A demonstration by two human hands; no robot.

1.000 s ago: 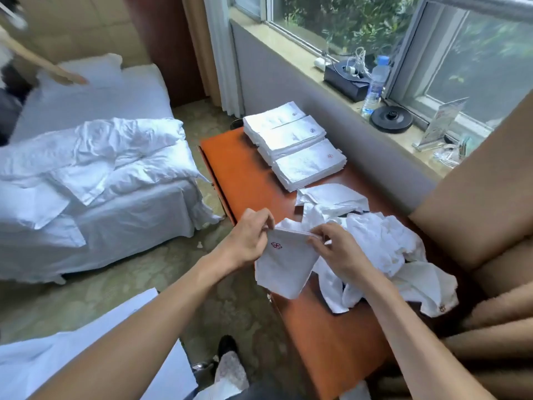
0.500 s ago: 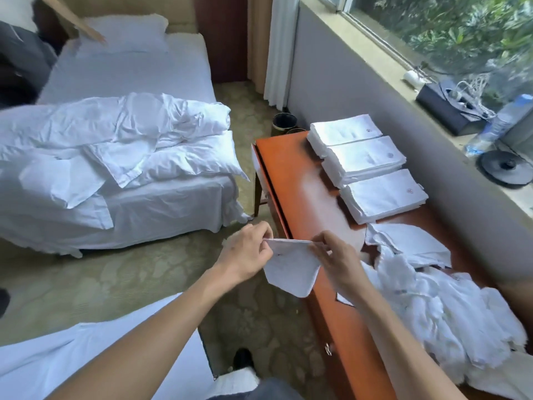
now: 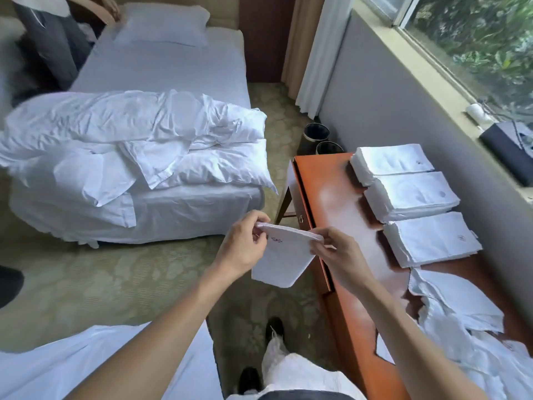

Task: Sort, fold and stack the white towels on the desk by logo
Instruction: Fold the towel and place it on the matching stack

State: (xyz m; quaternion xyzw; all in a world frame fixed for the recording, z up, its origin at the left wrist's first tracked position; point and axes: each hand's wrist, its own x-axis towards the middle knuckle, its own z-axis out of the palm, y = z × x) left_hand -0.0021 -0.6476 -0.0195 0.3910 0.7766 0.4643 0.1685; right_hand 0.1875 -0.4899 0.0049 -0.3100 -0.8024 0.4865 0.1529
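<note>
Head view: my left hand (image 3: 242,249) and right hand (image 3: 340,255) pinch the towel (image 3: 284,261) mid-fold; next, likely, matching its logo to the stacks (image 3: 432,243) on their right.

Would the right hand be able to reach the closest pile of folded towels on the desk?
Probably yes. Only bare desk lies between the right hand and the closest pile, though that hand is pinching a towel now.

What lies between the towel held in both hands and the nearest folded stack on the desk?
Head view: the right hand, pinching the towel at its corner, then bare orange desk top up to the nearest stack.
</note>
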